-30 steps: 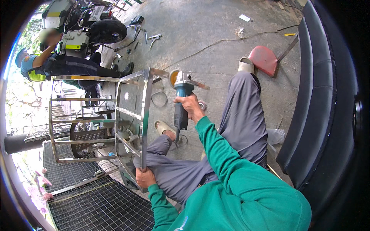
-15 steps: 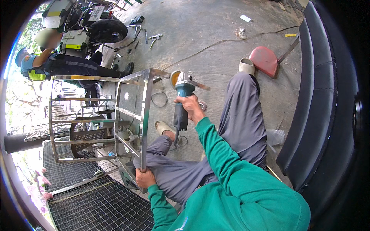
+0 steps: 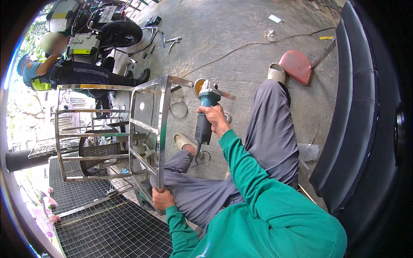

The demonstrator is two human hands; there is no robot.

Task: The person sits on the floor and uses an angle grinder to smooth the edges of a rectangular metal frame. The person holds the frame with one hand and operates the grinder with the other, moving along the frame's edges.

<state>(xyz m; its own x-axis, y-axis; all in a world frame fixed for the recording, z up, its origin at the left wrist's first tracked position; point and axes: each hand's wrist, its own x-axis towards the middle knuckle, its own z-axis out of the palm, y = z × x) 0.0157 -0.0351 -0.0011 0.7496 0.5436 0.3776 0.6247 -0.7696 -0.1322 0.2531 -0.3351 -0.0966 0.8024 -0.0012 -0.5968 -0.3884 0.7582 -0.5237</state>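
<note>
My right hand [image 3: 213, 118] is wrapped round the body of a teal and black angle grinder [image 3: 209, 99]. Its round yellowish disc [image 3: 198, 87] sits close beside the far end of a shiny metal frame [image 3: 161, 124]; I cannot tell whether the two touch. A side handle sticks out to the right of the grinder's head. Lower on the frame, my left hand [image 3: 162, 199] grips its near end, next to my knee. The frame has several crossbars and stands tilted on my left. From the grinder's back end a dark cord [image 3: 198, 153] runs down toward the floor.
A person [image 3: 81, 72] is beside a parked motorcycle [image 3: 116, 34] at the far left. Pliers [image 3: 173, 41] and other tools lie on the concrete floor. A red pad on a metal bar [image 3: 296, 68] and a black padded seat [image 3: 344, 107] are on the right. Black mesh [image 3: 112, 228] lies lower left.
The grinder in my right hand has shifted slightly to the right, its disc now a little farther along from the frame's corner. My left hand keeps its grip on the frame.
</note>
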